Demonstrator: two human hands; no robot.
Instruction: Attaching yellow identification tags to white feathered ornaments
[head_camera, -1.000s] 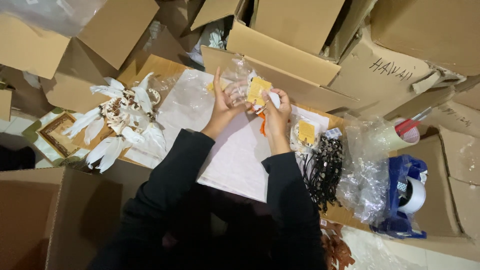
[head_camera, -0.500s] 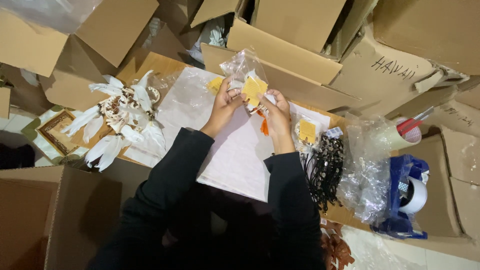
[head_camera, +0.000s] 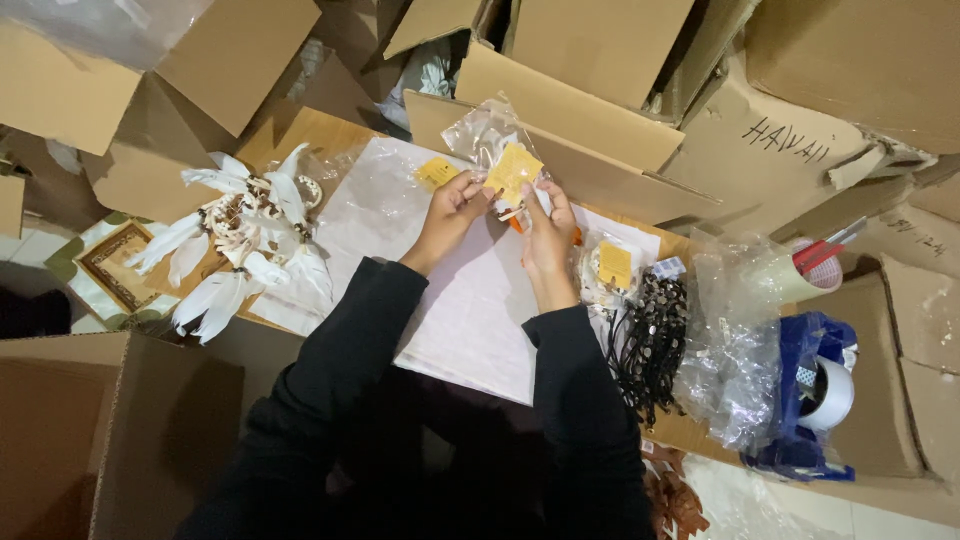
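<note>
My one camera rides on the head and looks nearly straight down, fairly close, over both black sleeves onto the white sheet (head_camera: 470, 310) at the middle of the frame, cardboard boxes (head_camera: 600, 40) ringing its far edge.

**Clutter around the work spot**

Left of the grip lies a white feather ornament with brown beads (head_camera: 240, 235). Just right of it sits a heap of black beaded cords (head_camera: 650, 340), then crumpled clear plastic bags (head_camera: 735, 350) and a blue tape dispenser (head_camera: 815, 395). Brown cardboard boxes (head_camera: 590, 50) stand beyond.
</note>
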